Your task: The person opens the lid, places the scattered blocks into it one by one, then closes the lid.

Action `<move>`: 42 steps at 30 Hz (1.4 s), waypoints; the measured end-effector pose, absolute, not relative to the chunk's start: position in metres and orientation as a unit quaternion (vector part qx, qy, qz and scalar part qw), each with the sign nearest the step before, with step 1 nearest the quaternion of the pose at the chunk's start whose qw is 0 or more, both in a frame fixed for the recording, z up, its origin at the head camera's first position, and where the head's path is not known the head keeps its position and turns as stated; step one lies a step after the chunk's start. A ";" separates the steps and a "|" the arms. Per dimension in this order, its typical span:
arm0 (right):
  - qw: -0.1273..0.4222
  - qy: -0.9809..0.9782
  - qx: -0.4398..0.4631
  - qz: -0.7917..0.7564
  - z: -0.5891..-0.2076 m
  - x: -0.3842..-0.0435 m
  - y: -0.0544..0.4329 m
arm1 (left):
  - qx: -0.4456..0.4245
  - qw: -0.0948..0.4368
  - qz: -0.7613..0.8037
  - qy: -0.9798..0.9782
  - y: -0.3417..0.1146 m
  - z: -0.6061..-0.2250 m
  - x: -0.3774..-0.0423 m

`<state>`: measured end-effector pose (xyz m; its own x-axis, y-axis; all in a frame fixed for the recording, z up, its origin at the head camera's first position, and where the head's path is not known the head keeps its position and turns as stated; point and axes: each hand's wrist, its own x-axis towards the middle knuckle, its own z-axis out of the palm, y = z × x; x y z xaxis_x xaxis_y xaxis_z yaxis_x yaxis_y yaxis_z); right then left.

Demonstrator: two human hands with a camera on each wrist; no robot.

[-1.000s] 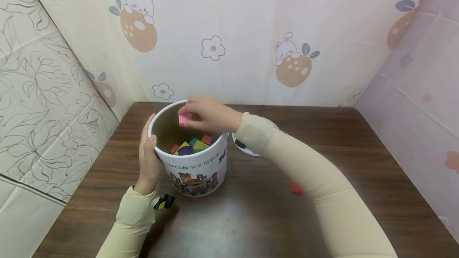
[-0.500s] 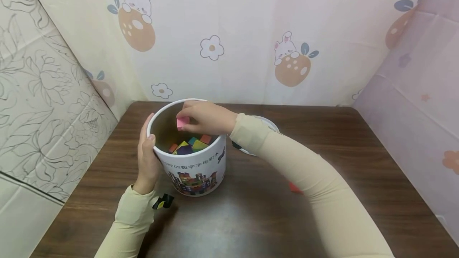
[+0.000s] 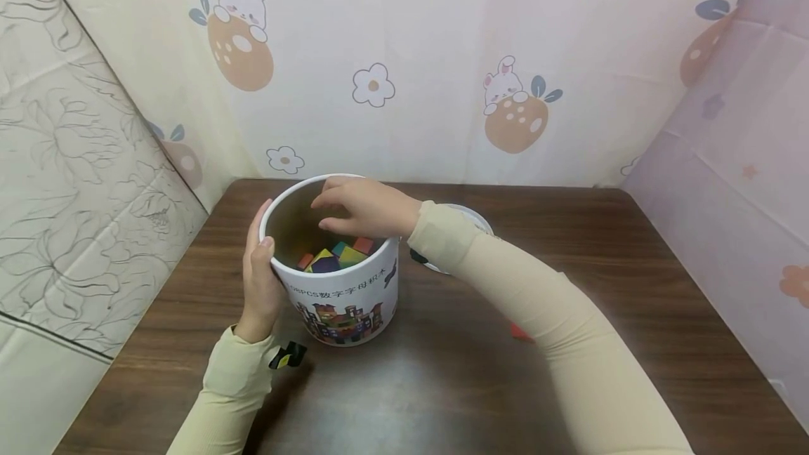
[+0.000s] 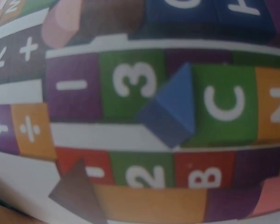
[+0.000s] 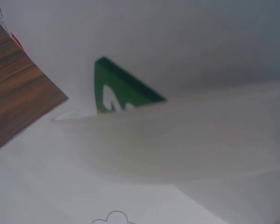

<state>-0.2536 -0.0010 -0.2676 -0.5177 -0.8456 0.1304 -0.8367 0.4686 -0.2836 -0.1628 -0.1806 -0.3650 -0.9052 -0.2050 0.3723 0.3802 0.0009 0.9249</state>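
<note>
A white bucket (image 3: 392,307) with printed blocks on its side stands on the table. Its rim is held at the left by my left hand (image 3: 260,279), thumb over the edge and fingers along the outer wall. Over the bucket's mouth is my right hand (image 3: 369,208), fingers apart with nothing between them. Several coloured blocks lie inside, among them a yellow block (image 3: 351,257) and a dark purple block (image 3: 325,265). The left wrist view is filled by the bucket's printed wall (image 4: 130,135). Close up in the right wrist view is its pale rim (image 5: 177,140).
A round white lid (image 3: 477,218) lies right of the bucket, partly under the right sleeve. A red piece (image 3: 520,331) sits on the wooden table (image 3: 430,399) beside that forearm. Patterned cloth (image 3: 430,34) hangs behind the table.
The right hand has let go of a pink block inside the bucket, and the block is out of sight. Its fingers have spread. My left hand stays on the rim.
</note>
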 end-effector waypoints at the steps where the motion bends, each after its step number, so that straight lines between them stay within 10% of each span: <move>1: 0.014 0.856 -0.490 -0.161 -0.267 -0.253 0.000 | -0.064 0.208 -0.703 -0.677 -0.180 -0.365 -0.162; 13: 0.001 0.847 -0.499 -0.186 -0.266 -0.242 0.027 | -0.061 0.212 -0.701 -0.678 -0.176 -0.365 -0.156; 24: -0.136 0.814 -0.498 -0.266 -0.279 -0.236 0.114 | -0.070 0.221 -0.711 -0.663 -0.175 -0.366 -0.156; 42: -0.038 0.930 -0.325 -0.167 -0.359 -0.183 0.249 | -0.079 0.223 -0.714 -0.659 -0.177 -0.366 -0.159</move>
<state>-0.1829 0.2492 -0.3588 -0.7856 -0.5922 0.1792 -0.6175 0.7328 -0.2856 -0.1593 -0.1771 -0.3663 -0.8883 -0.2145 0.4061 0.4218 -0.0312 0.9062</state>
